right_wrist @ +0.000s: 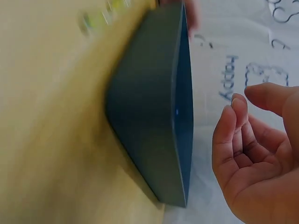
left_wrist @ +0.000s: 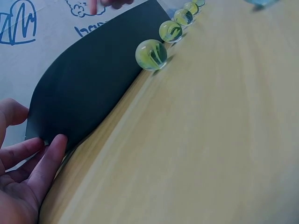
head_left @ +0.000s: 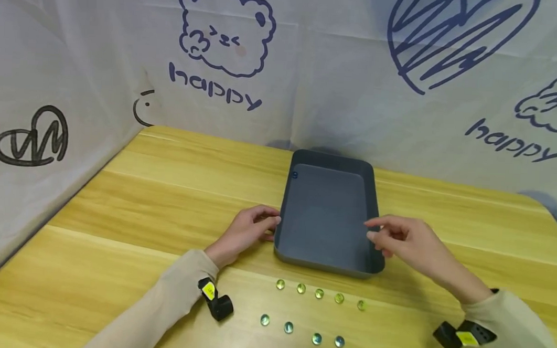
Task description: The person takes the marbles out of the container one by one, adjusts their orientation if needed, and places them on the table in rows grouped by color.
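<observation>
A dark grey rectangular tray [head_left: 318, 265] stands on the wooden table, with small dark blue marble-like pieces [head_left: 294, 175] in its far left corner. My left hand [head_left: 244, 232] is at the tray's left side, its fingertips touching the outer wall, as the left wrist view shows. Over the right rim hovers my right hand [head_left: 402, 241], fingers loosely bent and thumb apart from the index finger. Nothing shows between those fingertips in the right wrist view. Yellow-green glass marbles [head_left: 319, 293] form a row just in front of the tray; bluish marbles [head_left: 316, 339] form another row nearer me.
The pale wooden table [head_left: 164, 189] reaches back to a white cloth [head_left: 334, 93] with drawn bears, hearts and writing. Another cloth side [head_left: 52, 78] borders the table on the left. Each sleeve has a black wrist camera [head_left: 221, 307] strapped on.
</observation>
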Available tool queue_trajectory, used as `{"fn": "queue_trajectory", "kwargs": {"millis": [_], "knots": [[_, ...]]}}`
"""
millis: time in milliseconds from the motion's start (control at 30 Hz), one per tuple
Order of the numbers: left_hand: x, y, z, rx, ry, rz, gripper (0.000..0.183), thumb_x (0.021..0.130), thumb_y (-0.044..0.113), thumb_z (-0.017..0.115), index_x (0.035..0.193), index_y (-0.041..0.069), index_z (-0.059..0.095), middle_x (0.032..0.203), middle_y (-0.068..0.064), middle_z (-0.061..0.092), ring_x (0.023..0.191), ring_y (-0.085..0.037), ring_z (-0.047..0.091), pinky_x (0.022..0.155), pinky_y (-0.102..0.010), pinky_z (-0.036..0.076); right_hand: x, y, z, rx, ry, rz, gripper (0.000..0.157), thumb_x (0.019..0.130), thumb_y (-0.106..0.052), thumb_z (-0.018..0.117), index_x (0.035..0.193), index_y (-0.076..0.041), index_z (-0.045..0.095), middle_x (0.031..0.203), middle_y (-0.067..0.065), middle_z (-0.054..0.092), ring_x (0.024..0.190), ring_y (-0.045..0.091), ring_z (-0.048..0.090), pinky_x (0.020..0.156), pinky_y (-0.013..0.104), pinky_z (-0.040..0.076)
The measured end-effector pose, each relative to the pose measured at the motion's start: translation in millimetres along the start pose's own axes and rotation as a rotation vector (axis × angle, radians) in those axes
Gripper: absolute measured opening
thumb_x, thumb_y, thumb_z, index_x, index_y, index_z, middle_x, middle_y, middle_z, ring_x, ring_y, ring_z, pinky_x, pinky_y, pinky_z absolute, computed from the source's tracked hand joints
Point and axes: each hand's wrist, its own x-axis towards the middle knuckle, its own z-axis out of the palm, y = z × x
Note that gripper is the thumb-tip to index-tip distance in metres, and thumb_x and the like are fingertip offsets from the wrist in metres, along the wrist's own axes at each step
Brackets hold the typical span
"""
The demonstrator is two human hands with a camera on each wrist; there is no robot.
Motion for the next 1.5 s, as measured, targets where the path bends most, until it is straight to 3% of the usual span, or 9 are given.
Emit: {"fn": "queue_trajectory", "kwargs": {"millis": [300, 433, 567, 633, 833, 900, 1000, 1233, 1500], "knots": [[2.2, 1.0, 0.4, 0.006, -0.008, -0.001, 0.029, 0.09, 0.014, 0.056, 0.114, -0.001, 0.057, 0.104, -0.014, 0.058, 0.09, -0.022, 0.057, 0.072, -0.031, 0.054, 61, -10, -28.8, -0.071, 0.049, 0.002, 0.045, 0.09, -0.037, 0.053, 0.125, -0.007, 0.052, 0.081, 0.013, 0.06, 0.072, 0.03, 0.055, 0.069, 0.038, 0.05], [3.2, -0.6, 0.1, 0.006, -0.014, 0.001, 0.029, 0.09, 0.014, 0.055, 0.114, -0.002, 0.057, 0.106, -0.015, 0.058, 0.091, -0.023, 0.057, 0.072, -0.031, 0.054, 91, -13, -31.4, -0.081, 0.03, 0.01, 0.045, 0.09, -0.039, 0.054, 0.124, -0.01, 0.053, 0.074, 0.01, 0.058, 0.074, 0.031, 0.054, 0.071, 0.043, 0.048], [2.6, -0.3, -0.9, 0.012, -0.014, -0.002, 0.029, 0.091, 0.014, 0.055, 0.115, -0.002, 0.057, 0.106, -0.015, 0.057, 0.092, -0.023, 0.056, 0.072, -0.031, 0.054, 119, -14, -28.0, -0.078, 0.01, 0.043, 0.04, 0.088, -0.038, 0.056, 0.12, -0.015, 0.056, 0.073, 0.01, 0.057, 0.071, 0.028, 0.052, 0.069, 0.04, 0.046], [2.4, 0.3, -1.5, 0.016, -0.012, -0.003, 0.029, 0.09, 0.014, 0.055, 0.114, -0.002, 0.057, 0.106, -0.015, 0.058, 0.092, -0.023, 0.056, 0.072, -0.031, 0.054, 132, -15, -25.2, -0.041, 0.007, 0.05, 0.039, 0.089, -0.036, 0.056, 0.121, -0.013, 0.056, 0.076, 0.011, 0.057, 0.072, 0.027, 0.052, 0.07, 0.038, 0.046], [2.7, 0.8, -1.0, 0.008, -0.012, -0.006, 0.029, 0.09, 0.014, 0.056, 0.114, -0.002, 0.057, 0.106, -0.015, 0.057, 0.092, -0.023, 0.056, 0.072, -0.031, 0.054, 166, -9, -14.5, 0.281, 0.103, 0.101, 0.04, 0.089, -0.024, 0.058, 0.121, -0.001, 0.055, 0.1, 0.016, 0.057, 0.08, 0.025, 0.053, 0.082, 0.043, 0.047], [2.8, 0.5, -0.7, 0.001, -0.016, -0.009, 0.029, 0.09, 0.013, 0.055, 0.115, -0.002, 0.057, 0.106, -0.016, 0.057, 0.093, -0.024, 0.056, 0.073, -0.031, 0.054, 173, -5, -7.8, 0.334, 0.133, 0.13, 0.039, 0.089, -0.022, 0.06, 0.121, 0.0, 0.056, 0.105, 0.019, 0.056, 0.083, 0.027, 0.053, 0.084, 0.043, 0.046], [2.8, 0.2, -1.1, 0.002, -0.019, -0.011, 0.029, 0.09, 0.013, 0.055, 0.115, -0.002, 0.057, 0.107, -0.016, 0.057, 0.093, -0.024, 0.056, 0.073, -0.031, 0.054, 182, -3, 5.9, 0.327, 0.139, 0.159, 0.037, 0.087, -0.019, 0.061, 0.119, -0.001, 0.058, 0.108, 0.019, 0.056, 0.084, 0.029, 0.053, 0.085, 0.042, 0.046], [1.5, 1.3, -2.8, 0.007, -0.008, -0.012, 0.029, 0.09, 0.014, 0.055, 0.115, -0.002, 0.057, 0.106, -0.015, 0.057, 0.093, -0.023, 0.056, 0.073, -0.031, 0.054, 200, -11, 39.2, 0.224, 0.131, 0.19, 0.032, 0.086, -0.02, 0.064, 0.114, -0.004, 0.063, 0.111, 0.01, 0.057, 0.08, 0.023, 0.051, 0.081, 0.035, 0.049], [0.5, 2.5, 0.0, 0.003, -0.018, -0.009, 0.029, 0.09, 0.015, 0.055, 0.115, -0.001, 0.057, 0.106, -0.014, 0.058, 0.092, -0.023, 0.057, 0.072, -0.031, 0.054, 206, -12, 54.9, 0.238, 0.191, 0.233, 0.026, 0.084, -0.02, 0.066, 0.105, -0.005, 0.068, 0.114, 0.008, 0.058, 0.09, 0.025, 0.056, 0.08, 0.033, 0.049]]}}
